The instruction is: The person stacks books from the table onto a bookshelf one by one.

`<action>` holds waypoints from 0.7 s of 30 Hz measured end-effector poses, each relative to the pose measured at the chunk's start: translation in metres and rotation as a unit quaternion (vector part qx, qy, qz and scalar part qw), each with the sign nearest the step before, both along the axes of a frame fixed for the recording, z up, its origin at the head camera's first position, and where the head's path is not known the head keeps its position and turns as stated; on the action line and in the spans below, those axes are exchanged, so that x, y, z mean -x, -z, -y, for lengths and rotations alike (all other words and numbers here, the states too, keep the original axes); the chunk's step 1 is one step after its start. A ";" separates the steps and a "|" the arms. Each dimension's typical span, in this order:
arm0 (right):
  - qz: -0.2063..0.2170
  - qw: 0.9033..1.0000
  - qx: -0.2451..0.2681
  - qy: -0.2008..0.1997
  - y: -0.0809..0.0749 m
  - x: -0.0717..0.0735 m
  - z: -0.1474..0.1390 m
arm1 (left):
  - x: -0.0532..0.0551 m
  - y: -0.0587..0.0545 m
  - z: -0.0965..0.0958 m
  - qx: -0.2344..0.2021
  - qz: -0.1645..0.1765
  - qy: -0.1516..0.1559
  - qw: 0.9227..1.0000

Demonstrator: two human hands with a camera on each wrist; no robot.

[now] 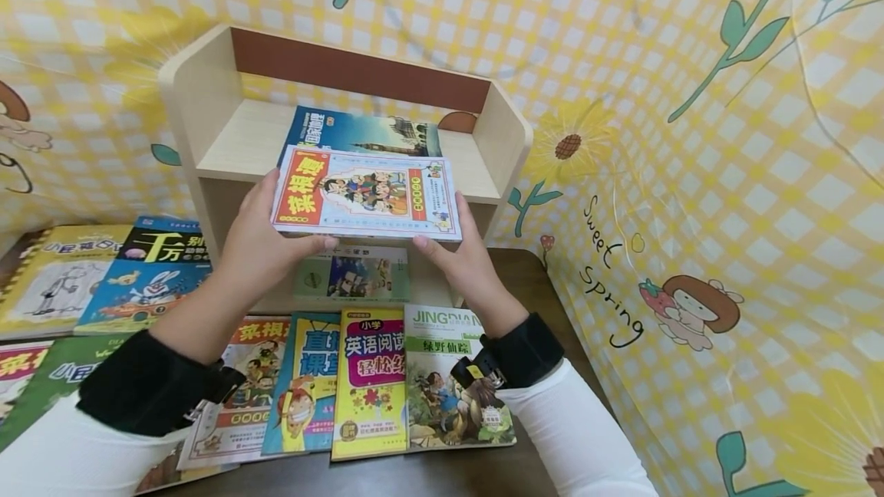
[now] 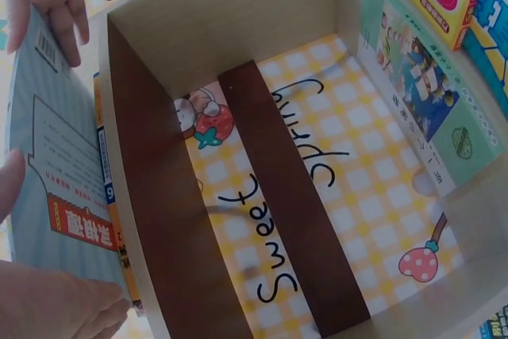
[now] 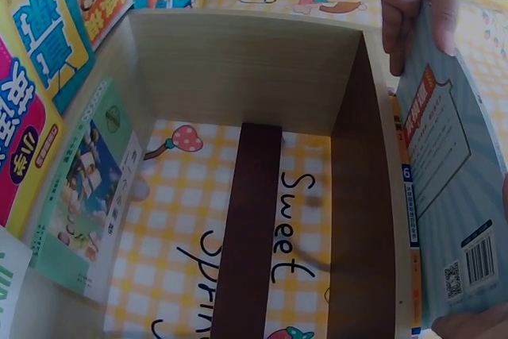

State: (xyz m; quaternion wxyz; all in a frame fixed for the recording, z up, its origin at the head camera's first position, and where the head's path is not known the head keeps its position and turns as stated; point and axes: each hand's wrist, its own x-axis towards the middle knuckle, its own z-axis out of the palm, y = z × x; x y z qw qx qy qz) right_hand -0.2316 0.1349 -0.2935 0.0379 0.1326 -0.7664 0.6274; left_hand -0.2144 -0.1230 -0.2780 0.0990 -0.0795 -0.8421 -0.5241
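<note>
Both hands hold a book (image 1: pixel 373 192) with a pale blue border and a red title panel, its cartoon cover facing up. My left hand (image 1: pixel 258 236) grips the left end, thumb along the near edge. At the other end my right hand (image 1: pixel 473 259) grips it the same way. The book overlaps the front of a blue book (image 1: pixel 366 131) with a clock tower on its cover, which lies on the upper shelf. Both wrist views show the held book's pale blue back (image 2: pixel 67 156) close by the shelf board, with fingers at both ends.
The wooden shelf unit (image 1: pixel 207 90) has a lower compartment with a green book (image 1: pixel 369 274). In front lie a yellow book (image 1: pixel 369 405), a green-and-white book (image 1: pixel 449 382) and several others. More books, including a yellow one (image 1: pixel 62 274), lie left. Checked cloth (image 1: pixel 621 175) surrounds everything.
</note>
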 end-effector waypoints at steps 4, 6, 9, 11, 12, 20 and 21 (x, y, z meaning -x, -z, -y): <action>0.014 0.999 -0.037 0.029 -0.004 0.003 0.000 | 0.004 -0.005 0.000 0.021 0.000 -0.003 1.000; 0.009 0.998 -0.053 0.031 -0.005 0.006 0.001 | 0.007 -0.007 0.000 0.028 -0.004 -0.004 1.000; -0.005 0.995 -0.090 0.033 -0.008 0.013 0.001 | 0.013 -0.009 0.001 0.037 -0.014 -0.007 0.999; -0.011 0.991 -0.124 0.039 -0.010 0.018 0.002 | 0.017 -0.009 0.002 0.044 -0.023 -0.007 0.999; -0.009 0.989 -0.142 0.046 -0.011 0.019 0.003 | 0.019 -0.009 0.003 0.049 -0.026 -0.008 0.998; -0.014 0.958 -0.273 0.082 -0.022 0.029 0.006 | 0.033 -0.012 0.004 0.095 -0.009 -0.025 0.995; -0.018 0.957 -0.278 0.080 -0.023 0.031 0.007 | 0.035 -0.014 0.004 0.102 -0.007 -0.026 0.994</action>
